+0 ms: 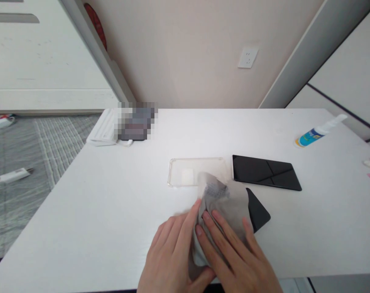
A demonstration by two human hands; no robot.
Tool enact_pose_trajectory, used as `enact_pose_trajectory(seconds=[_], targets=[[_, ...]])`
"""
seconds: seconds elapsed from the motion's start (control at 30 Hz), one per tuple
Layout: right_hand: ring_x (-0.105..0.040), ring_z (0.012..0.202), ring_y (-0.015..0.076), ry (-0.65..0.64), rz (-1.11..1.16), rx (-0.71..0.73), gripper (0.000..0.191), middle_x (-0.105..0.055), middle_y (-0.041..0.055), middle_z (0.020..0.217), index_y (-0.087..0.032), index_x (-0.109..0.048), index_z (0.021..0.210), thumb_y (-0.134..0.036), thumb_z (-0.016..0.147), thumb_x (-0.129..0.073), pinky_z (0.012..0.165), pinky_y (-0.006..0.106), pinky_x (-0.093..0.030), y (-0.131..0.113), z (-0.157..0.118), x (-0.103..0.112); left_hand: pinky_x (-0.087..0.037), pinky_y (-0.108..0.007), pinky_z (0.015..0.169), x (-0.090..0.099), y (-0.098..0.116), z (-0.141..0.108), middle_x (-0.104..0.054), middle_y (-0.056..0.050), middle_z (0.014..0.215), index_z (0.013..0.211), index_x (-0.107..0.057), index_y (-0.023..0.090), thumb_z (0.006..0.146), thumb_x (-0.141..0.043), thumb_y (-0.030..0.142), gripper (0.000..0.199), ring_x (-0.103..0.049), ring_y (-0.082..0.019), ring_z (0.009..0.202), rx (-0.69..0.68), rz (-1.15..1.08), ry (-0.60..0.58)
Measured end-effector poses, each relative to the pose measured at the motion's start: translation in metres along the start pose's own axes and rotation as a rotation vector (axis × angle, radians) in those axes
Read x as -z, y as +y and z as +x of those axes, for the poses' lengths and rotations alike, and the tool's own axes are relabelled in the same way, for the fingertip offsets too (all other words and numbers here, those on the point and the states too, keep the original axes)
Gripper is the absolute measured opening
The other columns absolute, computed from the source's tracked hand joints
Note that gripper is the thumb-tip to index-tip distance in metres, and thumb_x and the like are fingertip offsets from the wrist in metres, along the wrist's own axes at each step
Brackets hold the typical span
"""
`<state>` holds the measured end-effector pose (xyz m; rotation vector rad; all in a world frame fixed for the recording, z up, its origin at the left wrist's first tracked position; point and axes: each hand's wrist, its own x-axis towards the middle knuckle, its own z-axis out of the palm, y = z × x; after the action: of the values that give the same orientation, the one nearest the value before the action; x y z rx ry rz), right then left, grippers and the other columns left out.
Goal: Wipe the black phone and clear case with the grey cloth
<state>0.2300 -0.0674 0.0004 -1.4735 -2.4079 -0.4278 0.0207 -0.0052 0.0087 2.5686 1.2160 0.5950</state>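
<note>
A grey cloth lies crumpled over a dark flat object, whose rounded corner sticks out at the right. My right hand rests on the cloth with its fingers spread. Along the cloth's left edge is my left hand, its fingers close together and curved; what they hold, if anything, is hidden. Just beyond the cloth lies a clear phone case, partly covered by it. A black phone with a glossy screen lies to the right of the case.
The white table meets the wall. A spray bottle lies at the back right. At the back left are a white mask and a blurred dark object. A white charger lies on grey fabric beyond the left edge.
</note>
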Motion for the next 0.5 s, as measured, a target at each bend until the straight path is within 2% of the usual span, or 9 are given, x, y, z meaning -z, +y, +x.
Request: enact_pose_trajectory(seconds=[0.07, 0.17, 0.2, 0.23, 0.3, 0.33, 0.4, 0.47, 0.5], targets=[[-0.051, 0.147, 0.0273, -0.024, -0.013, -0.047, 0.060, -0.053, 0.0073, 0.162, -0.014, -0.055, 0.154, -0.053, 0.113, -0.036, 0.134, 0.054, -0.003, 0.005, 0.002, 0.001, -0.068, -0.043, 0.087, 0.000, 0.001, -0.001, -0.076, -0.008, 0.131, 0.161, -0.027, 0.024, 0.054, -0.104, 0.036, 0.132, -0.077, -0.030, 0.107, 0.013, -0.020, -0.001], [-0.047, 0.150, 0.0355, -0.044, -0.083, -0.198, 0.092, -0.050, 0.0160, 0.163, -0.003, -0.054, 0.153, -0.078, 0.105, -0.031, 0.133, 0.056, -0.003, 0.011, 0.000, 0.003, -0.068, -0.041, 0.087, -0.001, 0.002, -0.001, -0.077, -0.005, 0.125, 0.161, -0.027, 0.024, 0.055, -0.105, 0.038, 0.132, -0.077, -0.028, 0.105, 0.038, -0.055, -0.011], [-0.045, 0.151, 0.0365, -0.038, -0.082, -0.185, 0.091, -0.050, 0.0166, 0.163, -0.002, -0.054, 0.153, -0.077, 0.105, -0.032, 0.133, 0.057, -0.003, 0.011, -0.001, 0.003, -0.068, -0.042, 0.087, -0.001, 0.002, -0.001, -0.077, -0.005, 0.125, 0.162, -0.027, 0.024, 0.054, -0.105, 0.037, 0.133, -0.077, -0.028, 0.105, 0.040, -0.054, -0.007], [-0.044, 0.153, 0.0355, -0.025, -0.065, -0.129, 0.081, -0.052, 0.0150, 0.162, -0.004, -0.056, 0.152, -0.069, 0.108, -0.035, 0.133, 0.058, -0.004, 0.009, -0.002, 0.003, -0.068, -0.042, 0.087, -0.001, 0.001, -0.001, -0.077, -0.006, 0.126, 0.162, -0.026, 0.024, 0.053, -0.105, 0.037, 0.135, -0.077, -0.029, 0.105, 0.035, -0.044, 0.000], [-0.038, 0.157, 0.0295, -0.008, -0.008, 0.027, 0.056, -0.054, 0.0065, 0.161, -0.013, -0.057, 0.152, -0.048, 0.112, -0.040, 0.134, 0.056, -0.006, 0.006, -0.005, 0.003, -0.068, -0.044, 0.086, -0.002, 0.001, -0.001, -0.077, -0.009, 0.129, 0.163, -0.024, 0.023, 0.052, -0.105, 0.037, 0.139, -0.077, -0.031, 0.107, 0.014, -0.015, 0.006], [-0.036, 0.159, 0.0262, -0.014, 0.015, 0.081, 0.050, -0.053, 0.0028, 0.162, -0.017, -0.057, 0.152, -0.042, 0.112, -0.040, 0.134, 0.054, -0.006, 0.006, -0.007, 0.003, -0.068, -0.045, 0.086, -0.002, 0.001, -0.002, -0.076, -0.010, 0.130, 0.164, -0.023, 0.022, 0.052, -0.104, 0.039, 0.139, -0.077, -0.032, 0.107, 0.003, -0.002, 0.009], [-0.029, 0.162, 0.0240, -0.052, 0.012, 0.055, 0.058, -0.050, 0.0036, 0.164, -0.015, -0.054, 0.155, -0.051, 0.112, -0.039, 0.135, 0.051, -0.005, 0.013, -0.012, 0.005, -0.068, -0.045, 0.087, -0.002, 0.001, -0.002, -0.076, -0.010, 0.130, 0.165, -0.022, 0.022, 0.056, -0.104, 0.043, 0.138, -0.077, -0.031, 0.107, 0.001, 0.002, 0.003], [-0.024, 0.164, 0.0272, -0.087, -0.042, -0.094, 0.081, -0.046, 0.0121, 0.166, -0.004, -0.048, 0.157, -0.068, 0.109, -0.033, 0.135, 0.051, -0.004, 0.022, -0.018, 0.007, -0.067, -0.044, 0.087, -0.003, 0.002, -0.002, -0.077, -0.007, 0.127, 0.164, -0.023, 0.022, 0.057, -0.104, 0.043, 0.136, -0.077, -0.030, 0.104, 0.011, -0.019, 0.005], [-0.021, 0.165, 0.0298, -0.087, -0.079, -0.171, 0.088, -0.046, 0.0170, 0.166, 0.001, -0.047, 0.156, -0.071, 0.108, -0.031, 0.134, 0.052, -0.004, 0.025, -0.020, 0.008, -0.067, -0.044, 0.087, -0.004, 0.002, -0.002, -0.077, -0.006, 0.126, 0.164, -0.023, 0.023, 0.056, -0.104, 0.041, 0.136, -0.077, -0.029, 0.103, 0.017, -0.030, 0.008]])
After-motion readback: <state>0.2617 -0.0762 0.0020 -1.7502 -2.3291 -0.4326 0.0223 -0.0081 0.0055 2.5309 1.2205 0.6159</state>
